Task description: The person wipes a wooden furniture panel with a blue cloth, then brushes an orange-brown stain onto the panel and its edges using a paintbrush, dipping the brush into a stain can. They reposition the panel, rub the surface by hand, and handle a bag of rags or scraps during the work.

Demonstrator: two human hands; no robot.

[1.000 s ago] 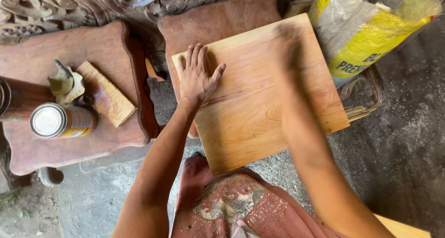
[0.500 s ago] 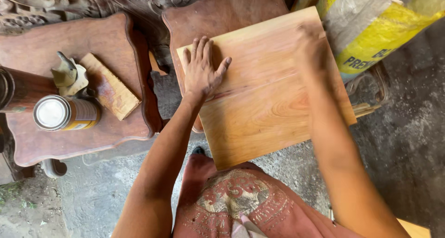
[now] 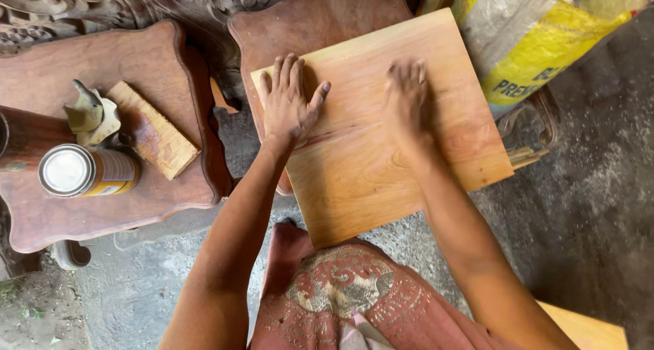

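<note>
Wooden board (image 3: 381, 166): pale, square-cut panel of light orange-tan wood, smooth and matte, with straight grain and a darker reddish streak running across its middle; it lies tilted at the centre of the frame, resting on a dark stool top with its lower corner overhanging the floor.
Tin can (image 3: 85, 171): far left, a metal cylinder lying on its side, pale round lid towards the camera, yellowish label on its wall.
Crumpled rag (image 3: 90, 115): just above the can, a stiff grey-green wad with a pointed tip.
Small wood block (image 3: 151, 128): flat rectangular offcut, golden with a rough streaked face, just right of the rag.
Carved side table (image 3: 174, 70): left third of the frame, dark red-brown polished wood with a wavy scalloped edge; it bears the can, rag and block.
Left hand (image 3: 289, 104): open, palm flat on the upper left corner of the board, fingers spread, thumb out to the right.
Dark stool top (image 3: 300, 26): upper centre, reddish-brown, smooth, rounded corners, under the board.
Right hand (image 3: 407, 98): blurred, on the board's upper middle; whether it is flat or holding something I cannot tell.
Sack (image 3: 538, 43): upper right, woven plastic, yellow and whitish, bulging and creased.
Concrete floor (image 3: 599, 207): grey, gritty and dusty, lower and right parts of the frame.
</note>
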